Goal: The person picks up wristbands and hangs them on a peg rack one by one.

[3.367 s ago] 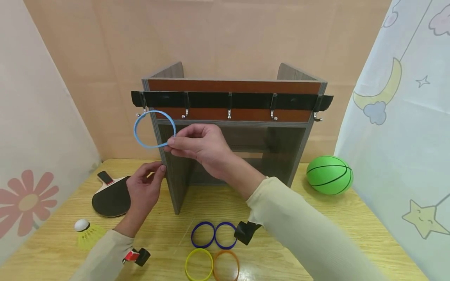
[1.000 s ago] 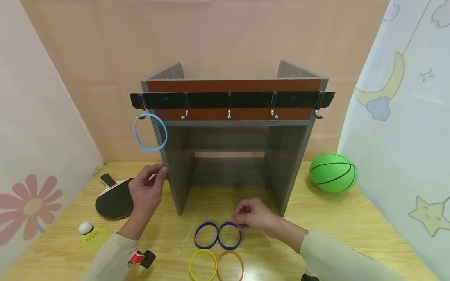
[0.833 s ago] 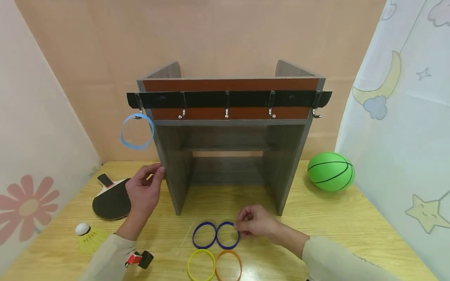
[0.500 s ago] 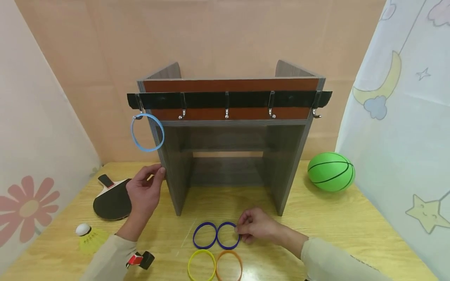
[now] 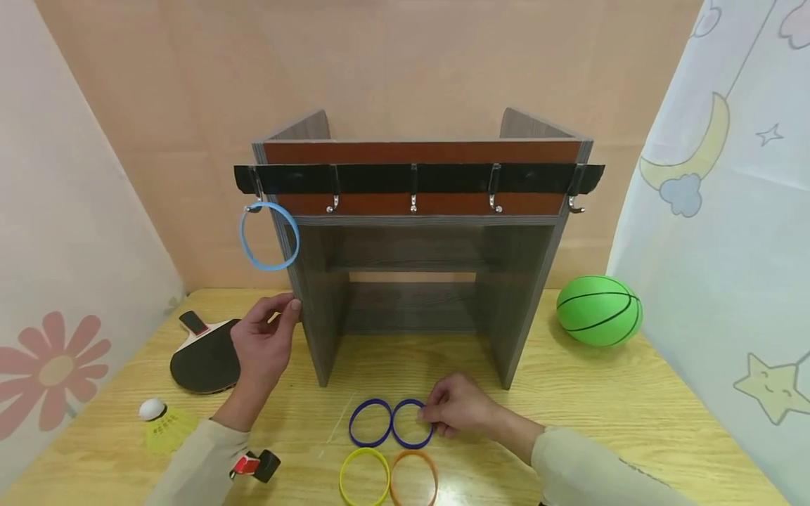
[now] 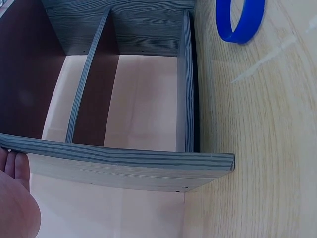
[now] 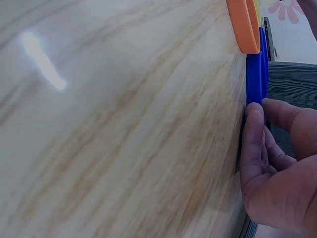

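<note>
A light blue wristband (image 5: pixel 269 267) hangs from the leftmost metal hook (image 5: pixel 253 209) of the black rail (image 5: pixel 373 179). My right hand (image 5: pixel 457 407) pinches the right edge of a dark blue wristband (image 5: pixel 413 445) lying on the table; thumb and finger sit on either side of the band (image 7: pixel 254 79). Another dark blue wristband (image 5: pixel 370 444) lies against it on the left. Closer to me are a yellow wristband (image 5: pixel 342 478) and an orange wristband (image 5: pixel 435 478). My left hand (image 5: pixel 264 344) grips the left side panel (image 5: pixel 310 316) of the grey wooden shelf unit, fingertips at its outer face.
Left of the shelf lie a table tennis bat (image 5: pixel 205 358) and a yellow shuttlecock (image 5: pixel 167 425). A green ball (image 5: pixel 599 310) rests on the right. Several more hooks, such as the middle hook (image 5: pixel 413 204), line the rail with nothing on them.
The light blue wristband went from my right hand onto the leftmost hook, where it swung. My right hand came down to the right-hand dark blue wristband. My left hand has stayed at the panel.
</note>
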`<action>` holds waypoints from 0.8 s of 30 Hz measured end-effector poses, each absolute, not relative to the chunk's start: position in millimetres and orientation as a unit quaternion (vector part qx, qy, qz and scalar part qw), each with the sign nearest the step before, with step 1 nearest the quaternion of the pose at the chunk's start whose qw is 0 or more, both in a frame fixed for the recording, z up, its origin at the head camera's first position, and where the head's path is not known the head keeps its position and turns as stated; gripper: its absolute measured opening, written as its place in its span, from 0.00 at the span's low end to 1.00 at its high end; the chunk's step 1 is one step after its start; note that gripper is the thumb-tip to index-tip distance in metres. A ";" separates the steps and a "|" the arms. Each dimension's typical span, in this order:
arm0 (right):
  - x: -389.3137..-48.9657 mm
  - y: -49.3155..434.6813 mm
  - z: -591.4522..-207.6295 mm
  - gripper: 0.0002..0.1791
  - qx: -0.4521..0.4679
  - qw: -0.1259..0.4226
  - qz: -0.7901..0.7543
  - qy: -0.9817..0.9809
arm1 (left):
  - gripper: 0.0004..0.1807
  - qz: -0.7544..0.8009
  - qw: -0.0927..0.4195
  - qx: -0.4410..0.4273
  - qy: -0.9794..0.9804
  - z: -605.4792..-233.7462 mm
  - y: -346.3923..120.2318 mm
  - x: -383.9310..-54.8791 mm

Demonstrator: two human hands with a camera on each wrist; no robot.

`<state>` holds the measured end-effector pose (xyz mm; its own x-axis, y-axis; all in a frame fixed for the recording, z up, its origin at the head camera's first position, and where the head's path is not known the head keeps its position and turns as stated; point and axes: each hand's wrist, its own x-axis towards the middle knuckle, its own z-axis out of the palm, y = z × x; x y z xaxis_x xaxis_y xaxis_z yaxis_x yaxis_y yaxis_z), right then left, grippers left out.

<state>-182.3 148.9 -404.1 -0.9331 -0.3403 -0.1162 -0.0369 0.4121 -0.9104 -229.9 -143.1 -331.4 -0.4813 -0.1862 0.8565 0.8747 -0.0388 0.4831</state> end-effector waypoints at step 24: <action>-182.3 177.4 -394.3 0.07 -0.103 0.210 -0.628 0.742 | 0.06 -0.664 0.401 -0.318 -0.545 -342.6 -147.0 -241.6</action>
